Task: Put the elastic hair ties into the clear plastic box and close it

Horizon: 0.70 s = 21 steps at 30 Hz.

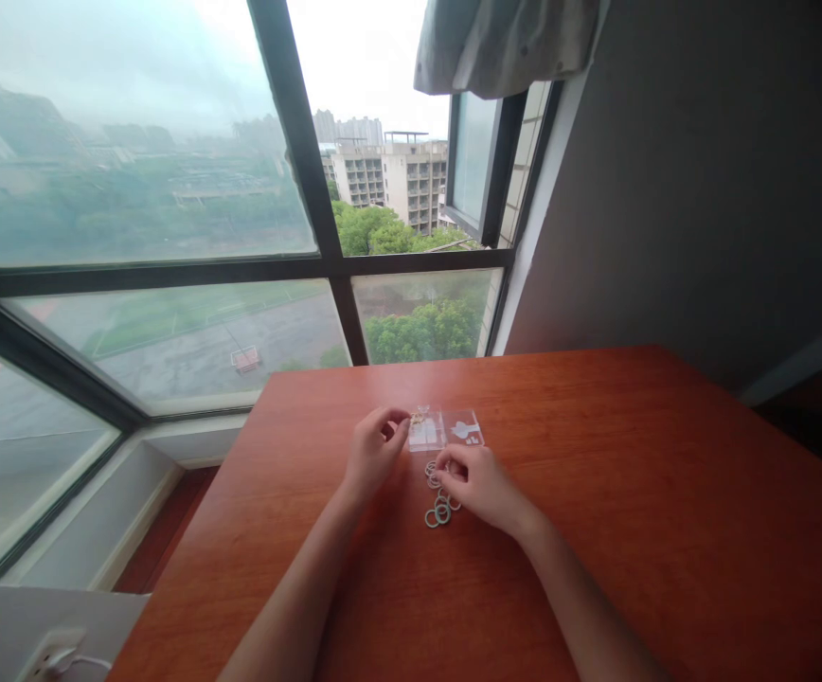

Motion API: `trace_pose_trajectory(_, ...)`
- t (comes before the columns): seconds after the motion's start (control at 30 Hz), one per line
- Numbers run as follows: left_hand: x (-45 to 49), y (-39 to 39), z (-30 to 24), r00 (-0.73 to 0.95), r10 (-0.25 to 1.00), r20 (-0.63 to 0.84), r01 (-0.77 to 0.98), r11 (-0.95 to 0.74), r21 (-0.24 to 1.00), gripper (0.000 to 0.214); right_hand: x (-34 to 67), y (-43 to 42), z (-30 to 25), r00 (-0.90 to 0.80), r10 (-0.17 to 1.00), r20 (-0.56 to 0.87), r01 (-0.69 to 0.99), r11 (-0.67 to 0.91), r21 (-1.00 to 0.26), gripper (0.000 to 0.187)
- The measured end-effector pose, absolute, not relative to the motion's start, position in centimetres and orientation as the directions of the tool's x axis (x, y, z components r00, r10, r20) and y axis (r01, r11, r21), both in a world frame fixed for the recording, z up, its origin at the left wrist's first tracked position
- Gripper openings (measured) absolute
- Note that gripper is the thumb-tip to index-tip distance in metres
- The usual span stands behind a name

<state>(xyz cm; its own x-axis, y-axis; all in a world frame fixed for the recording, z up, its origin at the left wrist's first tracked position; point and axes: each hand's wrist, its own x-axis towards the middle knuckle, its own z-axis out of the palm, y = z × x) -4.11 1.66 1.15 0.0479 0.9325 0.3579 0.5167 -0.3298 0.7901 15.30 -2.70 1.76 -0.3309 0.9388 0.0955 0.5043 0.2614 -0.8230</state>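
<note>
The fingers of my left hand (370, 453) curl inward with thumb and forefinger tips drawn near each other at the nine o'clock edge of a small clear box (426, 438); I cannot tell whether they are pinched on anything. My right hand (480, 481) hangs low with its thumb and forefinger tips close together above some pale rings (442, 513); whether they grip one of these I cannot tell either.

Taking twelve as straight away from me, one cluster of rings lies at nine o'clock from my right hand, beside the fingertips and partly hidden by them. More rings, overlapping and faintly green, lie at about half past seven. The box stands at half past ten from that hand, with some bits inside too small to make out. Its clear lid (480, 426) lies open on the box's three o'clock side, with a white patch showing on it.

All this rests on the reddish-brown counter (631, 493). Past its far edge, around eleven o'clock, is a dark window frame (315, 161), with buildings (411, 180) and green trees (425, 332) outside. A curtain (507, 47) hangs at twelve, a grey wall (695, 189) rises at one, and a wall socket (52, 654) sits at eight.
</note>
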Motion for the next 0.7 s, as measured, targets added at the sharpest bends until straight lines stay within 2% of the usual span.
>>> trace_pose_trajectory(0.2,-3.5,1.2,1.6,0.102,0.932,0.347,0.493,-0.351,0.796,0.018,15.6,-2.2,2.2,-0.162,0.974,0.16,0.478,0.219,-0.851,0.011)
trace_pose_trajectory(0.37,-2.4,0.2,2.5,0.239,0.93,0.28,0.4,-0.357,0.844,0.021,15.9,-1.9,2.0,-0.073,0.977,0.2,0.443,0.212,-0.871,0.019)
trace_pose_trajectory(0.5,-1.6,-0.4,2.9,0.334,0.911,0.242,0.362,-0.361,0.86,0.018,15.9,-2.0,2.0,-0.042,0.975,0.219,0.418,0.216,-0.882,0.02)
trace_pose_trajectory(0.7,-1.4,-0.3,2.6,0.315,0.921,0.229,0.356,-0.338,0.871,0.014,15.8,-1.9,2.0,-0.039,0.976,0.214,0.403,0.211,-0.89,0.019)
